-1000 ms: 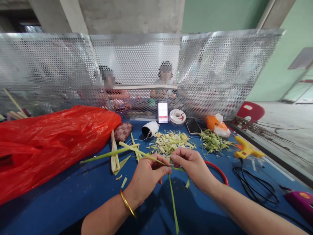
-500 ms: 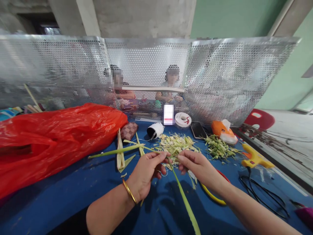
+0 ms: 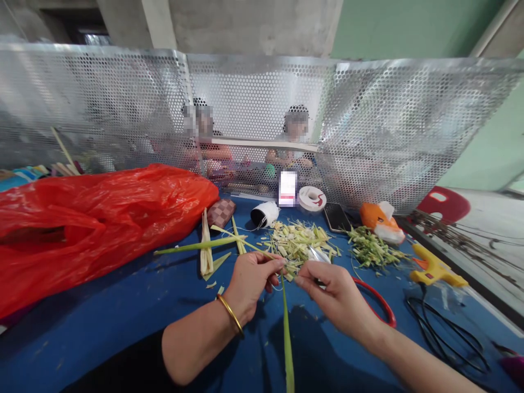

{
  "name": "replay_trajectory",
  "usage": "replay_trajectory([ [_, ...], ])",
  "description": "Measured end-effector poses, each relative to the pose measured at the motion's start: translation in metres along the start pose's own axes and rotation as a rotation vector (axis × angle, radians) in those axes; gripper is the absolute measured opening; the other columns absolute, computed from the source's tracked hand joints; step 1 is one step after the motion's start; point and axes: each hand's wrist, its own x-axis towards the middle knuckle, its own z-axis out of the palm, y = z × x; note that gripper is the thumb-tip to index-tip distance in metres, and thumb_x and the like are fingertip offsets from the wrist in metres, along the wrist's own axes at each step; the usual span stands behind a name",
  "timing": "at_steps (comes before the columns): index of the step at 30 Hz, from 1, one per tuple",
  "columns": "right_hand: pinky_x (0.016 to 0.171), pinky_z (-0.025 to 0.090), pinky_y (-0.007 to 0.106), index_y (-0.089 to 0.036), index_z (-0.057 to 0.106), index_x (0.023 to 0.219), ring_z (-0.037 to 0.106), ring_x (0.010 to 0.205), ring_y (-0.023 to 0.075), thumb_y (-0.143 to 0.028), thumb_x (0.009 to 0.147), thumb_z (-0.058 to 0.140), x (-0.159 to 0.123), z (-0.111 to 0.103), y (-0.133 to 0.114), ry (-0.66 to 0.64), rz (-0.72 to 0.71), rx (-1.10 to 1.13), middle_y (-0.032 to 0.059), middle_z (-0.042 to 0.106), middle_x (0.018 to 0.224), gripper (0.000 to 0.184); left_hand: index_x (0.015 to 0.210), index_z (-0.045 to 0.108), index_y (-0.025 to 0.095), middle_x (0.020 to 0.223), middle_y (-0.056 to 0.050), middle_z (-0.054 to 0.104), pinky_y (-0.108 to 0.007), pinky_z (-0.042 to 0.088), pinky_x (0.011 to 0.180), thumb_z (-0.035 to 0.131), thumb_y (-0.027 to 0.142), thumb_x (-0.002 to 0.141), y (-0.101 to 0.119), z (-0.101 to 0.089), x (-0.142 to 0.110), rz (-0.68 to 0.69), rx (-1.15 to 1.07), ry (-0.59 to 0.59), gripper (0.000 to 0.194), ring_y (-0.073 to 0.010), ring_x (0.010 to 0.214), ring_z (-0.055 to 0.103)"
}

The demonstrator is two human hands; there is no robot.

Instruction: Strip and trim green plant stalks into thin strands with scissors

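My left hand point(image 3: 256, 278), a gold bangle on its wrist, pinches a narrow green leaf strip point(image 3: 287, 333) between thumb and fingers. The strip's long end hangs toward me over the blue table. Close on the right, my right hand point(image 3: 333, 286) is closed around scissors; their blade point(image 3: 320, 255) sticks out above the fingers and a red handle loop point(image 3: 380, 303) shows by the wrist. Its thumb and forefinger meet at the leaf's short end, though the exact contact is hard to see. Pale leaf scraps point(image 3: 301, 237) lie heaped behind both hands.
At left spreads a red plastic bag point(image 3: 164, 191). Loose leaves, a checkered pouch point(image 3: 221, 213), a thread spool point(image 3: 264, 214), a ribbon roll point(image 3: 311, 198) and phones stand farther back. A yellow glue gun point(image 3: 438, 266) with black cord lies right. Two people sit behind the perforated screen.
My right hand has turned, bringing the scissors' blade into sight above its fingers and hiding the yellow part of the handle. The hanging leaf end has swung left.
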Motion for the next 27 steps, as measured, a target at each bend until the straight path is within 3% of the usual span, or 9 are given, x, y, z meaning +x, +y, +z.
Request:
replay_trajectory([
  [6, 0.053, 0.031, 0.023, -0.019, 0.045, 0.061, 0.039, 0.055, 0.0107, -0.027, 0.088, 0.049, -0.001, 0.008, 0.001, -0.009, -0.005, 0.017, -0.0039, 0.043, 0.057, 0.029, 0.071, 0.066, 0.011, 0.054, 0.001, 0.058, -0.018, 0.034, 0.039, 0.065, 0.017, 0.071, -0.005, 0.0, 0.003, -0.011, 0.025, 0.011, 0.007, -0.0066, 0.042, 0.05],
  [12, 0.053, 0.036, 0.023, -0.019, 0.05, 0.062, 0.047, 0.054, 0.0118, -0.036, 0.09, 0.047, 0.004, 0.004, 0.009, 0.049, 0.158, 0.146, -0.0027, 0.051, 0.055, 0.033, 0.079, 0.066, 0.012, 0.072, -0.004, 0.065, -0.018, 0.037, 0.04, 0.06, 0.035, 0.081, 0.007, -0.008, 0.006, -0.055, -0.01, -0.097, 0.024, -0.0081, 0.049, 0.058],
  [17, 0.051, 0.037, 0.023, -0.019, 0.054, 0.064, 0.048, 0.049, 0.0114, -0.04, 0.087, 0.048, 0.006, 0.008, 0.01, -0.024, 0.252, 0.253, -0.0035, 0.051, 0.049, 0.032, 0.079, 0.066, 0.011, 0.074, -0.005, 0.067, -0.018, 0.038, 0.042, 0.068, 0.025, 0.073, 0.007, -0.007, 0.004, -0.038, 0.05, -0.1, 0.015, -0.0078, 0.05, 0.057],
  [22, 0.048, 0.033, 0.022, -0.018, 0.055, 0.063, 0.043, 0.045, 0.0096, -0.036, 0.085, 0.051, 0.003, 0.011, 0.005, -0.056, 0.254, 0.269, -0.0054, 0.045, 0.047, 0.029, 0.076, 0.065, 0.011, 0.059, 0.0, 0.062, -0.018, 0.038, 0.041, 0.064, 0.015, 0.075, 0.004, -0.002, 0.002, -0.033, 0.12, -0.055, 0.005, -0.0068, 0.045, 0.053],
  [27, 0.044, 0.031, 0.021, -0.019, 0.055, 0.064, 0.041, 0.043, 0.0095, -0.04, 0.088, 0.047, 0.005, 0.001, 0.006, -0.106, 0.283, 0.233, -0.0056, 0.043, 0.048, 0.033, 0.081, 0.066, 0.012, 0.068, -0.003, 0.066, -0.018, 0.036, 0.04, 0.063, 0.026, 0.079, 0.008, -0.007, 0.003, -0.071, 0.143, -0.167, 0.014, -0.0067, 0.044, 0.055],
])
